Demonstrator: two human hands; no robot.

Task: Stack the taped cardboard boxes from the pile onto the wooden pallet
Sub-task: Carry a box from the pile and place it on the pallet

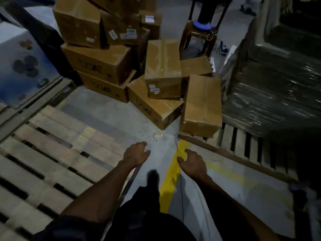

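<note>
A pile of taped cardboard boxes (pixel 107 63) stands on the floor ahead. In front, one box (pixel 163 70) lies atop a tilted box (pixel 154 103), and another box (pixel 201 105) leans on the corner of the right pallet. The bare wooden pallet (pixel 57 150) lies at lower left with nothing on its slats. My left hand (pixel 137 153) and my right hand (pixel 192 162) reach forward over the floor, fingers loosely spread, holding nothing, well short of the boxes.
A second pallet (pixel 246 146) on the right carries a tall shrink-wrapped load (pixel 278 80). A wooden stool (pixel 201 32) stands behind the boxes. A yellow floor line (pixel 172 176) runs between my hands. A printed blue-white box (pixel 22 66) sits at far left.
</note>
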